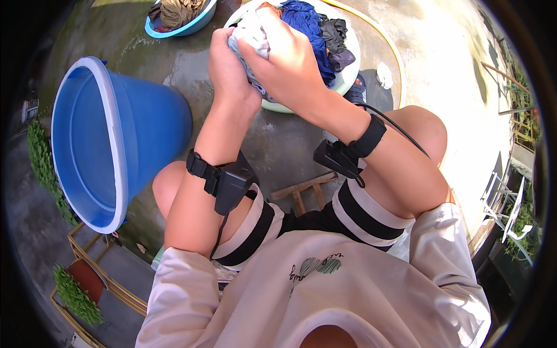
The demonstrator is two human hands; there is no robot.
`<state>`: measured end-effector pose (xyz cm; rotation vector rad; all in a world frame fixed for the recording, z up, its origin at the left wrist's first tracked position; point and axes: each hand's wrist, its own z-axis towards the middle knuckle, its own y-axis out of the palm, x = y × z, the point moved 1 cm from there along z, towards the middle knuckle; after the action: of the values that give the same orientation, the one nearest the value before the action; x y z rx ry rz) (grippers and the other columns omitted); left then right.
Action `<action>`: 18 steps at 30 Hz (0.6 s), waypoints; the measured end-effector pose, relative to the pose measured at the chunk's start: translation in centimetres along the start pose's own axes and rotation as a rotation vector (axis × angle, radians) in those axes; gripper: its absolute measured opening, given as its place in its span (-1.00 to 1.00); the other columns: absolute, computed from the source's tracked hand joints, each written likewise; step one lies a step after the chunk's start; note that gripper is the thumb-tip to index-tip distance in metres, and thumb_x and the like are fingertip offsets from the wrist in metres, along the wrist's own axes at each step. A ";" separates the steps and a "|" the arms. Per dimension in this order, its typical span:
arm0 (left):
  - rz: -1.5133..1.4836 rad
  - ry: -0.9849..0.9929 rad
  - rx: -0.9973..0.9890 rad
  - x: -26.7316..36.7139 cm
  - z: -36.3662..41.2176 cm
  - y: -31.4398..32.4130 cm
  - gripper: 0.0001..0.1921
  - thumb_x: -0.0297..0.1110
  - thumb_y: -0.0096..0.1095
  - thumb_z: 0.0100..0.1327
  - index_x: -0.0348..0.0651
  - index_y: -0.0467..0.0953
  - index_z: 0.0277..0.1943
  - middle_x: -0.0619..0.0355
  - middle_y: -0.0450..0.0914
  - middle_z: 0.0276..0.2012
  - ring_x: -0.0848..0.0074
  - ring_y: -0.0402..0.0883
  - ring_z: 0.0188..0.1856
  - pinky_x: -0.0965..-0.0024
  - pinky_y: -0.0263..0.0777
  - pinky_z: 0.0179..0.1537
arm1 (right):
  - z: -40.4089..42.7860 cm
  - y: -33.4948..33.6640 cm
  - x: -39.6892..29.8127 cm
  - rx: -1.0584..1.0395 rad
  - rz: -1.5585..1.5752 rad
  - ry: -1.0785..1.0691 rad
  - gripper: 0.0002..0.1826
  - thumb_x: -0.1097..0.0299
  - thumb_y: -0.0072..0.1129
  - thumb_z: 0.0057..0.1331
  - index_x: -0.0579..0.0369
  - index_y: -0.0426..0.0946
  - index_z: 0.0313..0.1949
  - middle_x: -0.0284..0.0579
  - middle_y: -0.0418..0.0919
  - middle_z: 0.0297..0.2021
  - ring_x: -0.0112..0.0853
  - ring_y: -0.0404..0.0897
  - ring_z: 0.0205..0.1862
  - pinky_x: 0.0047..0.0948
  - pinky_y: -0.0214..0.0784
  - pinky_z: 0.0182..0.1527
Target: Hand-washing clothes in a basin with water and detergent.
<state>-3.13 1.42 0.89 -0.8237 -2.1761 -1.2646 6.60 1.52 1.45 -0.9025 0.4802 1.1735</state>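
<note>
Both hands are closed around a bunched-up light-coloured cloth (250, 32), pale blue along its lower folds. My left hand (230, 69) grips it from the left side. My right hand (289, 61) wraps it from the right, thumb across the front. Beneath the hands is a pale green round basin (353, 65), partly hidden by them and by my right forearm. Inside the basin lie a dark blue garment (310, 30) and a black garment (333, 32). A black strapped device sits on each forearm near the wrist.
A tall blue plastic bucket (148, 126) stands at left, its wide mouth facing me. Farther off, a light blue basin (189, 29) holds brown clothes (178, 13). A yellow hose (394, 41) curves over the wet concrete floor on the right, near a small white cloth (384, 75). A wooden stool (304, 189) shows between my knees.
</note>
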 end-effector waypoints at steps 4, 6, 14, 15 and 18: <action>-0.061 -0.014 0.013 -0.5 0.3 -0.1 -0.66 -0.14 -0.09 0.44 -0.12 0.60 -0.04 0.19 0.71 -0.10 0.47 0.70 -0.07 0.29 0.56 -0.01 | 0.7 -0.1 0.3 -0.072 -0.061 -0.053 -0.73 0.28 0.21 0.30 0.12 0.44 -0.09 0.08 0.62 -0.34 0.07 0.65 -0.32 -0.08 0.53 -0.28; -0.030 -0.007 -0.027 -0.9 -0.1 0.1 -0.66 -0.14 -0.09 0.44 -0.14 0.60 -0.03 0.18 0.72 -0.09 0.47 0.70 -0.07 0.30 0.56 -0.01 | 1.7 -0.6 1.1 -0.076 -0.075 0.014 -0.72 0.27 0.15 0.32 0.12 0.43 -0.06 0.10 0.62 -0.38 0.09 0.64 -0.31 -0.03 0.52 -0.25; -0.006 -0.001 0.014 0.0 -0.1 -0.3 -0.66 -0.15 -0.04 0.43 -0.17 0.61 -0.03 0.18 0.73 -0.11 0.48 0.71 -0.08 0.34 0.55 0.02 | 0.2 -1.0 -2.0 -0.038 0.204 0.163 -0.75 0.38 0.09 0.38 0.24 0.47 -0.02 0.17 0.60 -0.26 0.07 0.61 -0.20 -0.14 0.47 -0.11; -0.012 0.007 0.021 -0.4 -0.2 0.0 -0.67 -0.15 -0.04 0.43 -0.17 0.61 -0.04 0.19 0.73 -0.12 0.49 0.71 -0.08 0.35 0.54 0.02 | 0.6 -1.5 -0.9 -0.104 0.160 0.175 -0.76 0.37 0.06 0.39 0.23 0.47 -0.03 0.19 0.60 -0.25 0.07 0.62 -0.19 -0.13 0.47 -0.12; 0.027 -0.005 -0.033 -1.4 -0.4 0.3 -0.68 -0.17 -0.05 0.44 -0.16 0.61 -0.04 0.19 0.72 -0.12 0.48 0.70 -0.08 0.35 0.54 0.03 | 1.6 -2.3 0.4 -0.140 0.108 0.231 -0.78 0.34 -0.01 0.41 0.21 0.49 -0.09 0.21 0.62 -0.24 0.09 0.64 -0.16 -0.09 0.47 -0.13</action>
<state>-1.89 0.81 0.33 -0.8680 -2.1455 -1.2899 8.72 2.79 2.90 -1.1526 0.6462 1.2177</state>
